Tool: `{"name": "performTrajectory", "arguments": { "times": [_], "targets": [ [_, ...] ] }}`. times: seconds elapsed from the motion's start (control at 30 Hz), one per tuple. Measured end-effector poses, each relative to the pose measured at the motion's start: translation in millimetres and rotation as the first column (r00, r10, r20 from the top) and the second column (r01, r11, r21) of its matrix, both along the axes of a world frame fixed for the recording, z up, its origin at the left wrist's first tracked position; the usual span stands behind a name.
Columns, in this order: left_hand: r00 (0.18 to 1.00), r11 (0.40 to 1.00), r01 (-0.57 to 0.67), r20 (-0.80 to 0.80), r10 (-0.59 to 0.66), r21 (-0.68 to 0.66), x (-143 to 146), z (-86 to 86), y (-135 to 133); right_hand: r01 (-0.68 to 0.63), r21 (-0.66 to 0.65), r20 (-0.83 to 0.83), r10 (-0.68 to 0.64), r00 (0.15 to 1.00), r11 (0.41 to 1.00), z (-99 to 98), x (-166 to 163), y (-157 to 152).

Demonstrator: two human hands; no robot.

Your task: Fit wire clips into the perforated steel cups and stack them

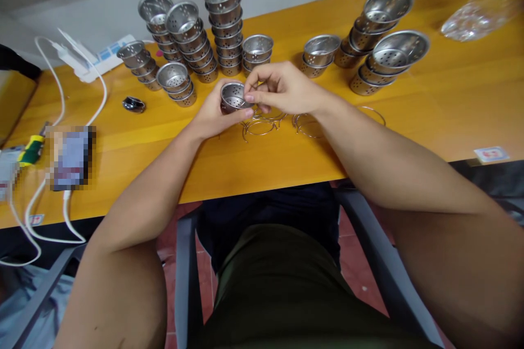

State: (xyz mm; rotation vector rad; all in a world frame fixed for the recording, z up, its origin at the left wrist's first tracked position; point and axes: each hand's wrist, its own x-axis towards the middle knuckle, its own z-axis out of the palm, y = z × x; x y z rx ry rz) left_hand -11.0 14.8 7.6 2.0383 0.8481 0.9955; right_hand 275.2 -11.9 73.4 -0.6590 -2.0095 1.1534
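Note:
My left hand (215,112) is wrapped round a small perforated metal cup (235,96), held mouth up and tipped slightly towards me. At the cup's right rim my right hand (272,87) is closed in a pinch, thumb against fingertips. A thin bright line shows by those fingertips, too small to make out. Below and behind the hands, bent wire rings (262,127) with small feet lie on the table. Another wire ring (309,125) is partly hidden by my right forearm.
Stacked perforated cups (223,27) stand along the back, with more cup stacks (385,60) at the right. On the orange table (245,169) lie a phone (72,158), a screwdriver (31,150), a small black object (134,104), a power strip (108,57) with white cables, and a plastic bag (470,19).

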Motion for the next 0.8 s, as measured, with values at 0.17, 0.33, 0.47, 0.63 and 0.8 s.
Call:
{"name": "performTrajectory", "arguments": {
  "times": [0.17, 0.33, 0.47, 0.63, 0.8],
  "targets": [
    [0.999, 0.997, 0.006, -0.036, -0.003, 0.072, 2, 2.1, 0, 0.015, -0.038, -0.010, -0.015, 1.000, 0.999, -1.0, -3, -4],
    [0.999, 0.992, -0.009, -0.033, 0.014, 0.125, -1, 1.0, 0, 0.010, -0.051, -0.004, -0.010, 1.000, 0.999, -4.2, -4, -6],
    [1.000, 0.980, 0.010, -0.027, -0.004, 0.200, -4, -7.0, 7, -0.038, -0.019, -0.073, 0.037, 0.997, 0.999, -9.7, -5, -2],
    [0.998, 0.956, 0.042, -0.054, -0.028, 0.291, -5, -13.3, 15, -0.062, -0.021, -0.129, 0.058, 0.990, 0.998, -15.1, -7, 2],
    [0.997, 0.933, 0.082, -0.040, -0.073, 0.350, -7, -12.6, 17, -0.032, -0.033, -0.131, 0.028, 0.991, 0.999, -14.4, -8, -1]
  ]
}}
